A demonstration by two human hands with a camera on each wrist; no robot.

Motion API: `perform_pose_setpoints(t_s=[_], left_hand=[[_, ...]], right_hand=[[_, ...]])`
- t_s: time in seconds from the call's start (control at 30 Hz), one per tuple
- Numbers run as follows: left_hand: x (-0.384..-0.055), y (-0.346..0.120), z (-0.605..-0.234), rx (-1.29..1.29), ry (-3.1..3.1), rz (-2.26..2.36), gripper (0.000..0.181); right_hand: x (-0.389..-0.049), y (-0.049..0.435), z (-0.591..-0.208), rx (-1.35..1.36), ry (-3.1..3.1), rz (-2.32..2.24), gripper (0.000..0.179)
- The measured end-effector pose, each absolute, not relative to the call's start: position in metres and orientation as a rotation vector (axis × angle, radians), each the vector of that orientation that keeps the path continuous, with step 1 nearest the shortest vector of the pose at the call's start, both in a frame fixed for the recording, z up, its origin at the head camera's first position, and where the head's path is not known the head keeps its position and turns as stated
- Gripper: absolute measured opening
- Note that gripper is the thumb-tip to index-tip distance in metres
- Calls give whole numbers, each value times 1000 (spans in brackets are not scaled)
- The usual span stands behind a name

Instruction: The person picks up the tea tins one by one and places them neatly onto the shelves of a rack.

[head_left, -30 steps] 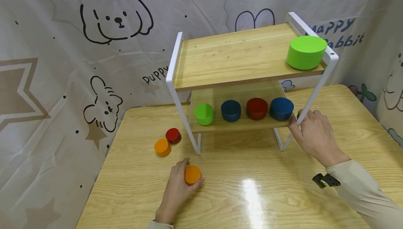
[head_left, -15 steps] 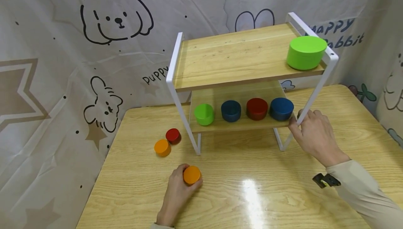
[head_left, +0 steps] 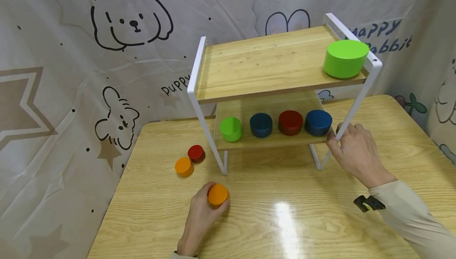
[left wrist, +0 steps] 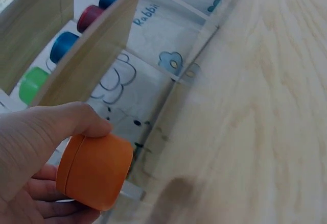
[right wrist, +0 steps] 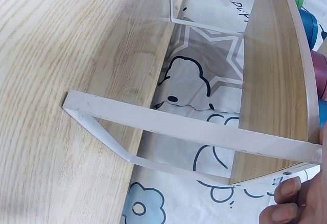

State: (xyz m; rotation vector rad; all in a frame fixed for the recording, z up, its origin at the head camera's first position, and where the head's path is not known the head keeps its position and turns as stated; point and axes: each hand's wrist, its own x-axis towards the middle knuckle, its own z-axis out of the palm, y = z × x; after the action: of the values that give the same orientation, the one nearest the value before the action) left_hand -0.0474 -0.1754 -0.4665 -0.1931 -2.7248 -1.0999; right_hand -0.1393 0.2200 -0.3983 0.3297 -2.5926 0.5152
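My left hand [head_left: 201,215] grips a small orange round box [head_left: 218,194] between thumb and fingers, close over the table in front of the rack. In the left wrist view, a seam near one end of this orange box [left wrist: 99,173] suggests a lid. At the right, my right hand [head_left: 356,152] holds the white front leg of the two-tier wooden rack [head_left: 263,67], by the lower shelf's corner. On that shelf stand a green round box [head_left: 230,129], a dark blue one, a red round box [head_left: 290,123] and a brighter blue box [head_left: 318,123].
A larger green oval box [head_left: 345,59] stands on the top shelf's right end. Left of the rack, another orange round box [head_left: 184,167] and a small red box [head_left: 196,154] sit together on the table [head_left: 149,211]. A printed cloth [head_left: 135,73] hangs behind.
My left fingers have drawn in around the orange box, which has shifted slightly away from me. The right hand and the rack have stayed in place.
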Motion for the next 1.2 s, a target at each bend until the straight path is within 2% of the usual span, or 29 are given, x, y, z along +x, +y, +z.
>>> perform_pose_setpoints(t_s=[1.2], left_hand=[[-50,-145,-407,-582,-2421,-1063,49]], right_hand=[[-140,219,-400,330,-2583,513,34]])
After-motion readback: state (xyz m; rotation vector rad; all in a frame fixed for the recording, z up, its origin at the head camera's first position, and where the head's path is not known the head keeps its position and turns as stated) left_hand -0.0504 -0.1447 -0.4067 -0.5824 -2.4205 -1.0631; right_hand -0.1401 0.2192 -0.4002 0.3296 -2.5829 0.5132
